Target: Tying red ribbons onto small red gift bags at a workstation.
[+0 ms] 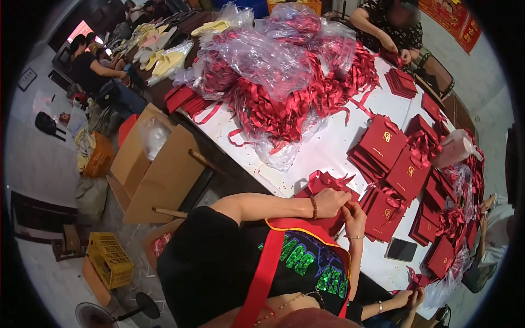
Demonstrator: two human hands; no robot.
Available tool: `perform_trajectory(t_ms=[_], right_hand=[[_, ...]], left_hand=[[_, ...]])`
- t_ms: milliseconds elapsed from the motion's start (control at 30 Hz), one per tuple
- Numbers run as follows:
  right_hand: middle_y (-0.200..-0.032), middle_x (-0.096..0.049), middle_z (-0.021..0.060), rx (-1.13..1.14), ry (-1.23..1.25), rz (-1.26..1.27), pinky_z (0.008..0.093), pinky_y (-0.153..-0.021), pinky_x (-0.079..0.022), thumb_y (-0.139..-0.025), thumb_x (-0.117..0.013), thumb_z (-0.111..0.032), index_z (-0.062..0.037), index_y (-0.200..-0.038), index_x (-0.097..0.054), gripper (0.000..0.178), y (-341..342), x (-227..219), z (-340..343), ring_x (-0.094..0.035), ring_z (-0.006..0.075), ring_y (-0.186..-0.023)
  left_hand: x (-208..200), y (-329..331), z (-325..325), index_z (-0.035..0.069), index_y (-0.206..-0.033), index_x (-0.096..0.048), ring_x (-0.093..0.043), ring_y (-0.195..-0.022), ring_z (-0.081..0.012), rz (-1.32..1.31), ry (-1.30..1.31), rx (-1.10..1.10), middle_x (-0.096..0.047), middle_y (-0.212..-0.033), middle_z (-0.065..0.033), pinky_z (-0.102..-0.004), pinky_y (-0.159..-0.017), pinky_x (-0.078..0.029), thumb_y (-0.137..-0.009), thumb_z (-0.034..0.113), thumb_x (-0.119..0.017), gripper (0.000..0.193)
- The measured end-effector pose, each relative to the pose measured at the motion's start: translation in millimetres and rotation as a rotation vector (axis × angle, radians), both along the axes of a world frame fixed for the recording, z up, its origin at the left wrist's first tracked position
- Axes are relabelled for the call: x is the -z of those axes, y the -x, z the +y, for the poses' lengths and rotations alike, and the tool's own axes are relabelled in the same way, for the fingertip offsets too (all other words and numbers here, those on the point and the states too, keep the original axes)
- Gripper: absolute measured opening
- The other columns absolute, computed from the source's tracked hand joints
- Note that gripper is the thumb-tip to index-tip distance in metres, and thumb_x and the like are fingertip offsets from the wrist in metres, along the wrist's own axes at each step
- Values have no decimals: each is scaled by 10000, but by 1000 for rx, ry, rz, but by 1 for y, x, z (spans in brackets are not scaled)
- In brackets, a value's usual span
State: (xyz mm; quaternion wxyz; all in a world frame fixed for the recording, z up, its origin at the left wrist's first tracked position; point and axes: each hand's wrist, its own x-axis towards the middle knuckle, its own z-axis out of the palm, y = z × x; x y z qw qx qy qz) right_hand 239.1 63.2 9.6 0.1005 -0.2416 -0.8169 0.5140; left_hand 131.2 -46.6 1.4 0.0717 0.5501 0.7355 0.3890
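My left hand [329, 203], with a beaded bracelet at the wrist, is closed over a red paper bag [309, 189] at the table's near edge. Against its fingertips, my right hand [355, 220] is closed in a pinch; a thin bangle circles that wrist. What the fingers grip between them is too small and covered to make out. Red ribbon [322, 179] lies loosely on the bag just beyond my left hand. Stacked red gift bags [384, 206] with gold print and ribbon bows lie to the right of my hands.
A heap of red ribbon-handled bags in clear plastic [268, 65] covers the table's far part. A black phone [401, 250] lies at right. Co-workers' hands [403, 299] work at lower right and far right. An open cardboard box [156, 164] and a yellow crate [109, 259] stand left.
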Motion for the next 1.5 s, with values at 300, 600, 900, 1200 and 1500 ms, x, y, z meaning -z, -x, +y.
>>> perform_trajectory(t_ms=[300,600,900,1200,1500], right_hand=[[-696,-572,46,-62,153,-30,243,-566,-434,-822,-569,-69,32,-925,-560,145,-4,0,2,-524,107,-621],[-865,-600,64,-111,153,21,235,-722,-433,-829,-573,-84,29,-1003,-570,207,-10,2,12,-537,110,-804],[-890,-592,151,-181,-58,74,330,-704,-456,-800,-595,-128,-17,-966,-577,201,15,-20,-6,-585,291,-819],[-838,-567,159,-162,-161,66,367,-670,-446,-791,-586,-120,-15,-935,-574,179,-1,-19,-10,-562,327,-786],[-814,-551,160,-131,-183,84,372,-671,-436,-791,-580,-120,-13,-935,-570,180,5,-22,-13,-550,331,-780]], left_hand=[[-12,11,-3,25,-923,-498,-592,-712,-340,-174,120,51,-590,-744,-153,-410,-592,-459,-752,66,-536,181],[-26,23,5,100,-746,-626,-608,-744,-284,111,298,114,-619,-762,-115,-395,-653,-474,-712,250,-587,158],[-44,93,9,-7,-780,-621,-522,-569,-158,-166,539,394,-585,-625,-120,-313,-560,-415,-819,299,-499,332],[-28,88,38,14,-821,-651,-444,-583,-69,-563,795,580,-524,-609,32,-229,-526,-343,-706,165,-536,222],[-44,91,36,8,-732,-628,-437,-554,-52,-512,835,529,-526,-598,33,-224,-501,-340,-729,184,-547,193]])
